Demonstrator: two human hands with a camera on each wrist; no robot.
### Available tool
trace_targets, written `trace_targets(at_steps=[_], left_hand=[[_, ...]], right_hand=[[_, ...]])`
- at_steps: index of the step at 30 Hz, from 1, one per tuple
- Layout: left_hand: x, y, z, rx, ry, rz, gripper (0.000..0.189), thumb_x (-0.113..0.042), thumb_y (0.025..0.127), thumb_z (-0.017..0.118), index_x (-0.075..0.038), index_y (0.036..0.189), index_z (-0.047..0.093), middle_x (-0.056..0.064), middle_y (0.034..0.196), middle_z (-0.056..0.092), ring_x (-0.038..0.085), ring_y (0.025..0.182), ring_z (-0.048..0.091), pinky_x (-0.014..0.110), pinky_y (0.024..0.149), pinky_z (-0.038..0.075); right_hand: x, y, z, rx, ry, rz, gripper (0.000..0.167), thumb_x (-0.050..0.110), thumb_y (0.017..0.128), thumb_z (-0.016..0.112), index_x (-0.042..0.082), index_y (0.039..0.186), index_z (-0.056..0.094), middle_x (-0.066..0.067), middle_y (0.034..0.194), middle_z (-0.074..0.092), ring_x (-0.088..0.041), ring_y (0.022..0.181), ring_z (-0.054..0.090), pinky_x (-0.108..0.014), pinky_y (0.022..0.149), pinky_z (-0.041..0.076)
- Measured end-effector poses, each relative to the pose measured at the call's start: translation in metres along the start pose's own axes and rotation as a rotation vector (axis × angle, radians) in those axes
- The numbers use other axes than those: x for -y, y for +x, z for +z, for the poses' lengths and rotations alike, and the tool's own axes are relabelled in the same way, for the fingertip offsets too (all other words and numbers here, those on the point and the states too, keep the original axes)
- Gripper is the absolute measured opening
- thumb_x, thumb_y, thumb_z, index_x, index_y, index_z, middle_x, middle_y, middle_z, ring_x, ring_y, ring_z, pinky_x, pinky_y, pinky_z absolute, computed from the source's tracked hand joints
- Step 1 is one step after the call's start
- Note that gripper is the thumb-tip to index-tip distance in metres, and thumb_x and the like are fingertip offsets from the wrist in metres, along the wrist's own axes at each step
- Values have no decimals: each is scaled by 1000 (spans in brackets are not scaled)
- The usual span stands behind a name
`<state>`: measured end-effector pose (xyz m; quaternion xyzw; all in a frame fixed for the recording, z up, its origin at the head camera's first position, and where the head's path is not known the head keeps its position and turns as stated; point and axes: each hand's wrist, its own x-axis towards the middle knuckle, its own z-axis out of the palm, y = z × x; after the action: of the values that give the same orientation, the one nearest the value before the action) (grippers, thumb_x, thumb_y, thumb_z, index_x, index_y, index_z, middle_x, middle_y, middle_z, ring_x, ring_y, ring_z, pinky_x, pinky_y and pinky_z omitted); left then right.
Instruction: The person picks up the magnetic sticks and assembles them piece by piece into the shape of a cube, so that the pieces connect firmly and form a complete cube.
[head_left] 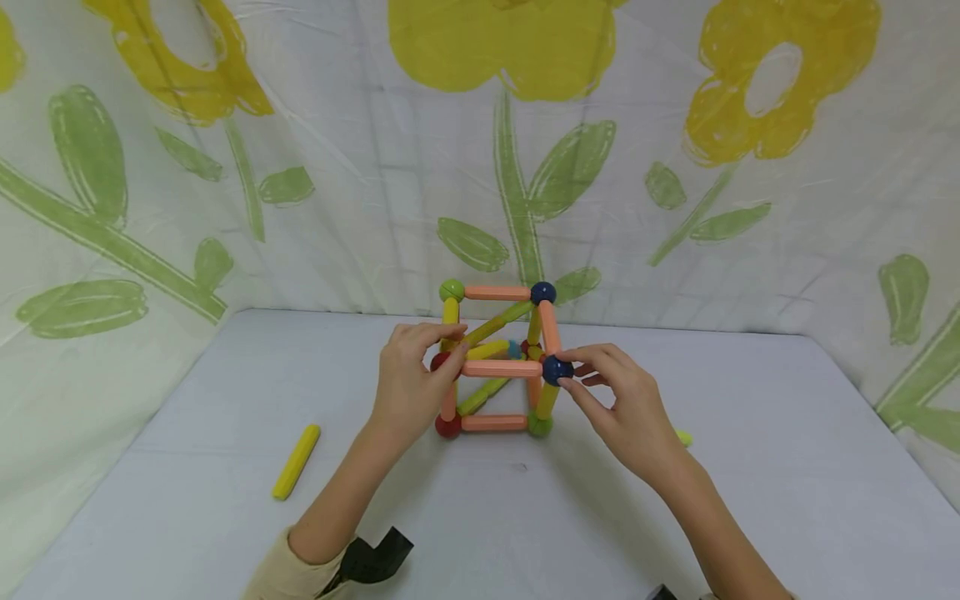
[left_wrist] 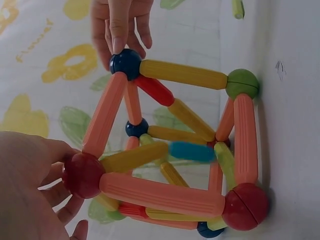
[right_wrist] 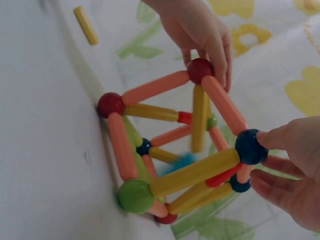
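Note:
A cube-like frame of magnetic rods and balls stands on the table between both hands, with orange, yellow and green rods. My left hand (head_left: pixel 408 387) pinches the red ball (left_wrist: pixel 82 176) at its upper front left corner. Thumb and fingertips of my right hand (head_left: pixel 626 408) hold the dark blue ball (head_left: pixel 557 370) at the upper front right corner. An orange rod (head_left: pixel 501 369) spans these two balls. From the red ball a yellow rod (left_wrist: pixel 136 156) slants into the frame, with a blurred light blue rod (left_wrist: pixel 192 151) at its inner end. Diagonal rods cross the sides.
A loose yellow rod (head_left: pixel 296 462) lies on the white table (head_left: pixel 187 517) left of the frame. Beyond my right wrist a yellow-green piece (head_left: pixel 684 437) shows partly, the rest hidden. A cloth with painted flowers (head_left: pixel 345 200) hangs behind the table.

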<state>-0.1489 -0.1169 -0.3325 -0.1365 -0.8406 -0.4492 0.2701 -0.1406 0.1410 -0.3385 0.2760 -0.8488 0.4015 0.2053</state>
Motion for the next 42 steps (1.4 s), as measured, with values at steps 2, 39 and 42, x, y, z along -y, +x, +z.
trace_targets(at_steps=[2,39,42], left_hand=[[-1,0,0,5,-6,-6,20,0,93,77,2,113,79,16,103,79,35,98,60,45,83,48],[92,15,1,578,-112,-484,28,-6,105,55,6,126,68,8,81,63,15,61,46,25,56,40],[100,27,2,712,-136,-444,19,-4,106,52,6,113,68,4,70,55,14,54,40,24,54,35]], right_hand=[[0,0,0,0,2,1,29,-5,92,78,5,119,74,-7,114,72,-21,96,72,-36,83,65],[-2,-1,1,-4,47,-9,30,-7,90,78,3,118,74,-8,112,72,-22,94,73,-33,82,65],[-3,0,1,-2,47,-4,30,-7,91,78,3,118,74,-8,112,72,-22,94,73,-31,82,65]])
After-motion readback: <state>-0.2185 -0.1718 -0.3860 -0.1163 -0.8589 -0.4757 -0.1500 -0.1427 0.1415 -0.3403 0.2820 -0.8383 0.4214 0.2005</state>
